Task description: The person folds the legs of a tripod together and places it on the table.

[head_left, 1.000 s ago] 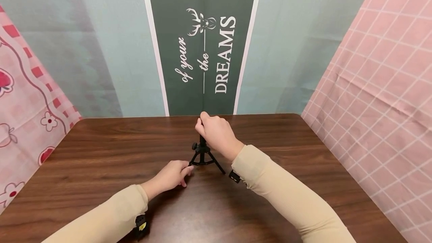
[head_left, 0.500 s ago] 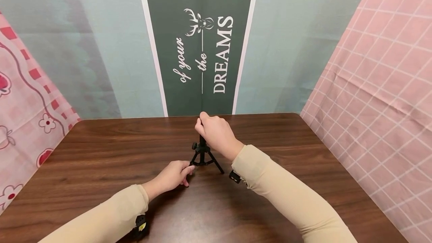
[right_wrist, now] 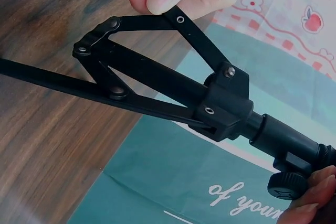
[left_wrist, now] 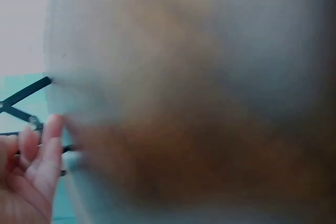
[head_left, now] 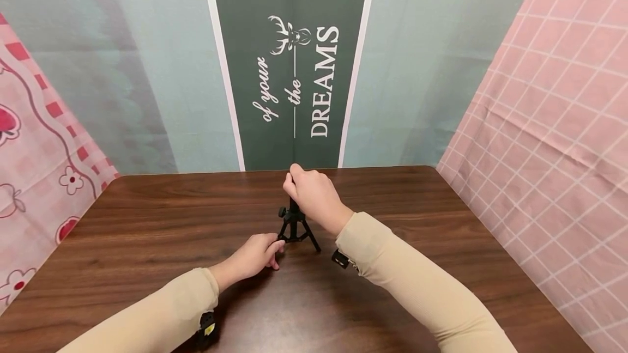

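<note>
My R hand [head_left: 316, 195] is wrapped round the upper column of a small black tripod [head_left: 293, 227], fingers curled in w/ no visible gap; my L hand [head_left: 255, 255] is low on its L side, thumb & fingers pinching one tripod leg [right_wrist: 202, 43], closed right down on it; tripod is approx. mid-table, column near upright in the head view, legs spread below my R hand; can't tell if all the feet touch the wood-grain table [head_left: 147, 222]; a ribbed locking knob [right_wrist: 287, 185] sticks out from the column just beside my R fingertips; hinged braces [right_wrist: 97, 35] join the legs to the centre tube, silver rivets showing at some of the joints; L wrist view is mostly a brownish-grey blur, w/ my fingers & bits of black leg at its L edge; both arms are in beige sleeves [head_left: 412, 282], a black wrist cam [head_left: 339, 258] under the R cuff; behind the table hangs a grey-green curtain [head_left: 294, 151] w/ white "of your / the / DREAMS" lettering & a deer head, sideways; pink grid cloth [head_left: 554, 124] to the R, fruit-&-flower cloth [head_left: 41, 146] to the L.
</note>
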The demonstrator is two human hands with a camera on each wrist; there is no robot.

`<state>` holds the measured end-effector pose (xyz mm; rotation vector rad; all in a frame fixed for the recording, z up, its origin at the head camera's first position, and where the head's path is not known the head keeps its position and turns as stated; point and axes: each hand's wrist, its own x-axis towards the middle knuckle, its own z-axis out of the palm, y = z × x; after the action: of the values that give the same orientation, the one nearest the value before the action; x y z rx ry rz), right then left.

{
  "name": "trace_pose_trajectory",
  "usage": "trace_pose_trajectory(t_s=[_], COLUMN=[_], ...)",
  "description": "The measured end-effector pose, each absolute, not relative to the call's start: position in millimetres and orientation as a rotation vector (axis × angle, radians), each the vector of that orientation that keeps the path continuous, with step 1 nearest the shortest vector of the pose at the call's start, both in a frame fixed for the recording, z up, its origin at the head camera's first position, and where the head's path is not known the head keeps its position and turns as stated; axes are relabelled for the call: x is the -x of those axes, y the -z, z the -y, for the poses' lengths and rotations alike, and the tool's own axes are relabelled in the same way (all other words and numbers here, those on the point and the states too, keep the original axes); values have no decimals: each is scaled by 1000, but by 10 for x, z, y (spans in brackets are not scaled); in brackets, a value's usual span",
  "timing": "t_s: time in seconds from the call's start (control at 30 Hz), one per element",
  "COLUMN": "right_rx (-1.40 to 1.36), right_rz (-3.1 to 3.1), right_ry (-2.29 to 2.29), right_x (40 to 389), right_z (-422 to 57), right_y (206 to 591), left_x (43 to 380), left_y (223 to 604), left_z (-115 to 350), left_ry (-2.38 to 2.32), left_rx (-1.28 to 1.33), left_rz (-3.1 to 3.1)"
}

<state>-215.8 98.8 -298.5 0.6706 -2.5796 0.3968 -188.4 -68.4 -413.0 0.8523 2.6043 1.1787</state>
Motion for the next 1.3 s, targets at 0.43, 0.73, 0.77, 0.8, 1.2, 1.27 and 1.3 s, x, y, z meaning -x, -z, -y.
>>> trace_pose_trajectory(t_s=[0.43, 0.73, 0.77, 0.8, 1.2, 1.27, 1.3], right_rx=[-678, -720, -722, -722, -750, -751, -752], right_rz=[2547, 2565, 2565, 2566, 2558, 2555, 2552], right_ry=[-324, -419, -425, -428, -479, -475, -475], right_x=[2124, 2112, 2116, 2122, 2130, 2127, 2123], right_z=[-929, -970, -976, -980, -961, -953, -949], right_y=[2992, 3015, 3016, 3017, 3022, 3036, 3043], left_x=[1880, 1843, 1843, 1846, 1853, 1846, 1843], left_y=[3915, 3930, 3933, 3942, 4091, 4114, 4127], left_z=[820, 804, 800, 798, 785, 784, 781], left_ry=[-791, -762, -769, -777, -842, -854, -862], left_rx=[-865, -1008, -1019, -1032, -1096, -1098, -1101], left_rz=[-2799, -2821, -2820, -2822, -2927, -2935, -2937])
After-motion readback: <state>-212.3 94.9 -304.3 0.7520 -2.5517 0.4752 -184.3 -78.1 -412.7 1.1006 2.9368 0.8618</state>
